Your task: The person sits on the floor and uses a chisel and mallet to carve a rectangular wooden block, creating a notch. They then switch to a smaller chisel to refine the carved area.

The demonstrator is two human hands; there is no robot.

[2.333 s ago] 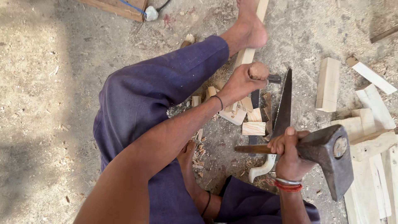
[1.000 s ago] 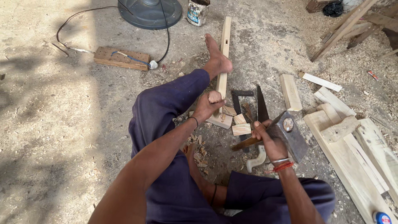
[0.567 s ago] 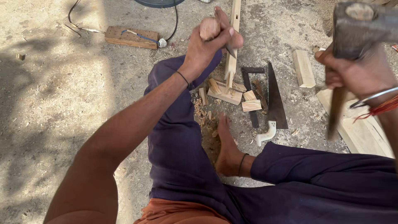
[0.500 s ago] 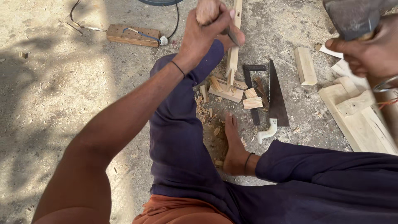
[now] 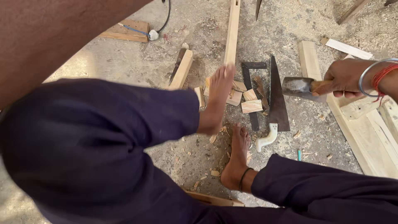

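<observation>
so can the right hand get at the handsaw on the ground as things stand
Probably not right away: the right hand is closed around the hammer handle, so it is occupied. The handsaw lies uncovered on the ground just beside the hammer head, with nothing lying across it.

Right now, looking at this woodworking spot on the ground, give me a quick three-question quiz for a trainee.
1. True or false: the right hand grips the wooden handle of a hammer.
2. Which lies flat on the ground beside the metal square? A) a handsaw with a pale handle, B) a power drill, C) a paint roller.
3. What does the raised bare foot rest near at its toes?

Key
1. True.
2. A.
3. The long wooden strip and small offcut blocks; whether it touches them is unclear. The left hand is out of view.
</observation>
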